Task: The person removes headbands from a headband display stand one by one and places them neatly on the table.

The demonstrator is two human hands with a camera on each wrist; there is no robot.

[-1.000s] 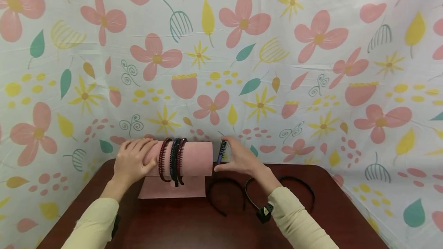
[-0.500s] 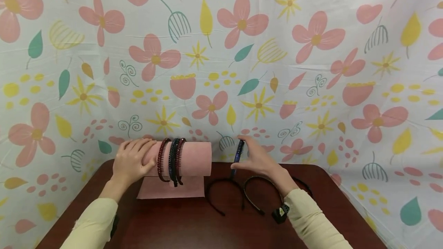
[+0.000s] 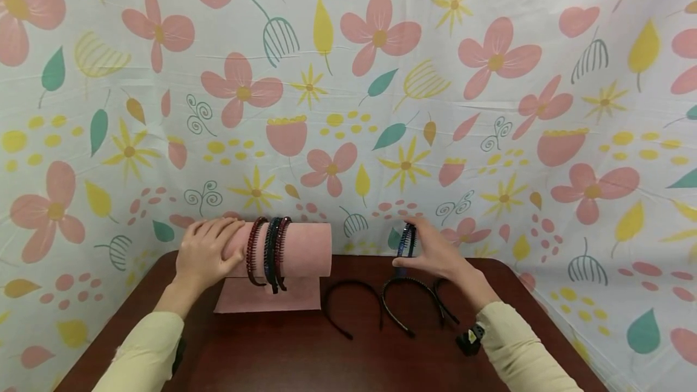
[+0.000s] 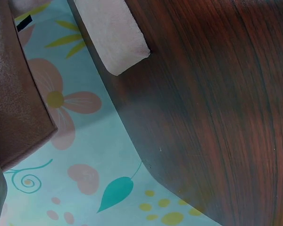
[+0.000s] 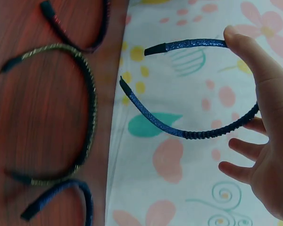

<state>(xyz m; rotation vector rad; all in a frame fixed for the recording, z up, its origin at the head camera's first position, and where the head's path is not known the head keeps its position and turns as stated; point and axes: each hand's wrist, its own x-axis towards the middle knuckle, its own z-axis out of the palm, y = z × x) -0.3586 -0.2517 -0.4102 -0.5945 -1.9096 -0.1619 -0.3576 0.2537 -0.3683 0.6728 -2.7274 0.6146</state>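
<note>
My left hand (image 3: 204, 256) grips the left end of a pink padded roll stand (image 3: 310, 250), fingers over its top and thumb in front. Several toothed headbands circle the roll: a dark red headband (image 3: 253, 253), a dark headband (image 3: 270, 253) and another red one close beside it. Out to the right, above the table's back edge, my right hand (image 3: 435, 250) pinches a blue headband (image 5: 160, 120) between thumb and fingers. Its open ends point away from the palm in the right wrist view. Most of the left hand is outside the left wrist view.
On the dark wooden table (image 3: 261, 356) lie a black-looking headband (image 3: 354, 283), a gold-trimmed headband (image 3: 400, 313) and a third headband (image 3: 445, 304) partly behind the right hand. A flower-print cloth (image 3: 337, 107) hangs behind the table.
My right hand has moved right, away from the roll's end, carrying the blue headband with it over the headbands on the table. The left hand stays on the roll.
</note>
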